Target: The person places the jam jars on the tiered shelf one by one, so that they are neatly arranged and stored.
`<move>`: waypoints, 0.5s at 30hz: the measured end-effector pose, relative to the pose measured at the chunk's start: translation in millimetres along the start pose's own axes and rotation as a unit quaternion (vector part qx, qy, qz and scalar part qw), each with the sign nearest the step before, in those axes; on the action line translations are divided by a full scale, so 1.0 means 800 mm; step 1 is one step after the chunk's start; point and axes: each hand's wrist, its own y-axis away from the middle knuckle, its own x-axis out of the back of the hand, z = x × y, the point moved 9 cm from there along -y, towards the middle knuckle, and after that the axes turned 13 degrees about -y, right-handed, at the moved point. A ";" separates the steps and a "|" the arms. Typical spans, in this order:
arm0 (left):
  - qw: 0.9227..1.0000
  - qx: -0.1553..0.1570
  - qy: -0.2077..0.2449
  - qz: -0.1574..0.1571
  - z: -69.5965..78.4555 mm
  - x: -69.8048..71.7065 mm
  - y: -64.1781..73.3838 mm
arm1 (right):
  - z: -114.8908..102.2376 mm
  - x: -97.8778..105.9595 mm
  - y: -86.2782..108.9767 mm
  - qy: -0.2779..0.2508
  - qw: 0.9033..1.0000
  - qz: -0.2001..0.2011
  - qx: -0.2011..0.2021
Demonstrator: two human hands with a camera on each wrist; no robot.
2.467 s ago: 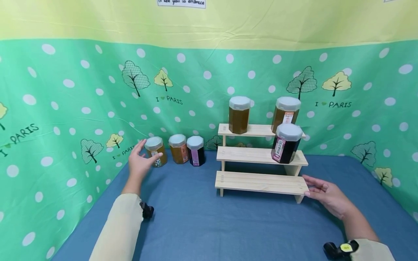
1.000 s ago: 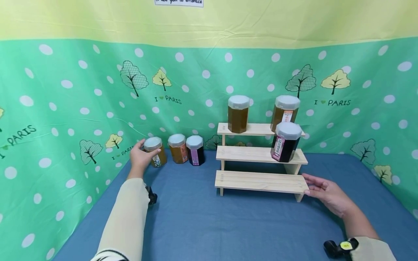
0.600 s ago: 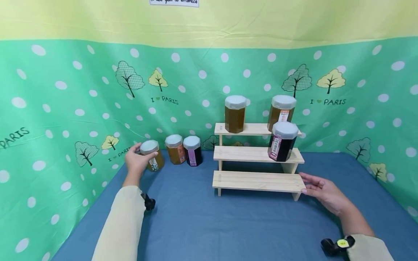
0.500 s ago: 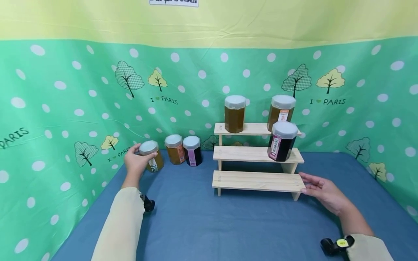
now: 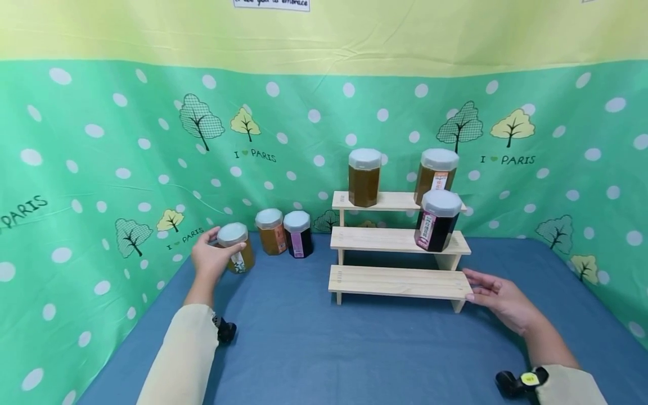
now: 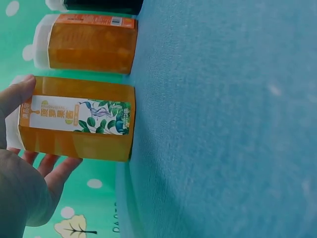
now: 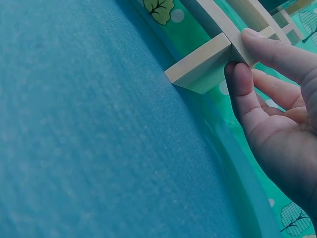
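Note:
My left hand (image 5: 210, 261) grips an amber jar (image 5: 235, 254) with a white lid, thumb on one side and fingers round the other, near the lid. In the left wrist view this jar (image 6: 79, 144) shows a white label with green leaves, its base close to the blue cloth. At the end of the lowest step of a three-step wooden stand (image 5: 400, 281), my right hand (image 5: 511, 306) pinches the board's edge. The right wrist view shows thumb and fingers on either side of that corner of the wooden stand (image 7: 198, 62).
Beside the held jar stand an orange-labelled jar (image 5: 272, 236) and a dark jar (image 5: 299, 239). Two amber jars, one left (image 5: 364, 183) and one right (image 5: 436, 169), sit on the top step, with a dark jar (image 5: 439, 228) on the middle step. Green dotted fabric (image 5: 283, 169) hangs behind.
My left hand has closed round the leftmost jar and brought it a little toward me, away from the fabric and its neighbour. The right hand keeps its hold on the stand.

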 end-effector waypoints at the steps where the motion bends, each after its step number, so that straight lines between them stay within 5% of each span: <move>1: 1.000 -0.002 -0.002 0.000 0.001 0.000 0.002 | 0.001 0.000 0.000 -0.001 1.000 -0.001 0.001; 15: 1.000 -0.019 -0.010 -0.018 0.018 0.004 0.024 | 0.002 0.002 -0.001 -0.004 1.000 -0.002 0.009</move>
